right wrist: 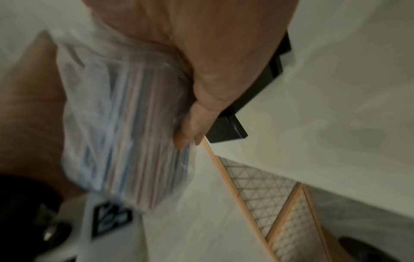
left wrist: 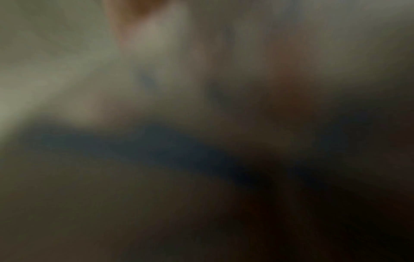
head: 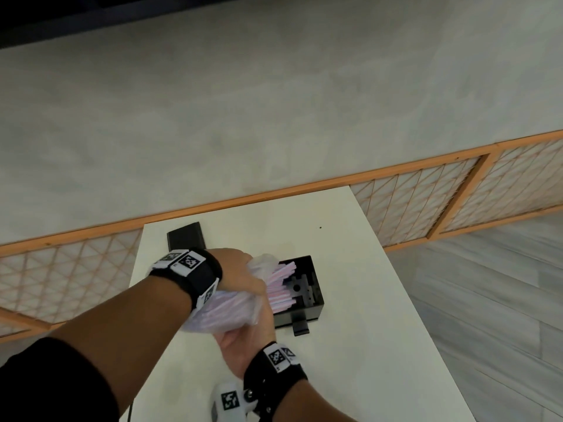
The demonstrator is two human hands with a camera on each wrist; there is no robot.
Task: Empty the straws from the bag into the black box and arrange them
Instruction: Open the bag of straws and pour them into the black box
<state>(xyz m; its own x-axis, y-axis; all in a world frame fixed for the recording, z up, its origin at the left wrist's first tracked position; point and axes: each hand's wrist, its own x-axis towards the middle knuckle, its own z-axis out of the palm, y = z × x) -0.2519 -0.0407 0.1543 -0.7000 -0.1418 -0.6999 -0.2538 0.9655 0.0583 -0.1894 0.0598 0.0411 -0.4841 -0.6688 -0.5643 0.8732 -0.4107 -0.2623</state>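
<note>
In the head view a clear plastic bag [head: 219,312] of pink and white straws [head: 281,281] is tipped on its side at the open black box [head: 317,287]. The straw ends stick out of the bag's mouth into the box. My left hand [head: 243,278] grips the bag from above. Underneath, my right hand [head: 243,336] cups and holds it. The right wrist view shows my right hand's fingers [right wrist: 192,127] curled round the bag [right wrist: 125,124], beside a corner of the box [right wrist: 226,131]. The left wrist view is a dark blur.
The box stands mid-way along a white table [head: 350,345]. A flat black lid [head: 185,236] lies at the table's far left corner. An orange-framed lattice screen [head: 426,196] runs behind the table, with grey floor [head: 487,300] to the right.
</note>
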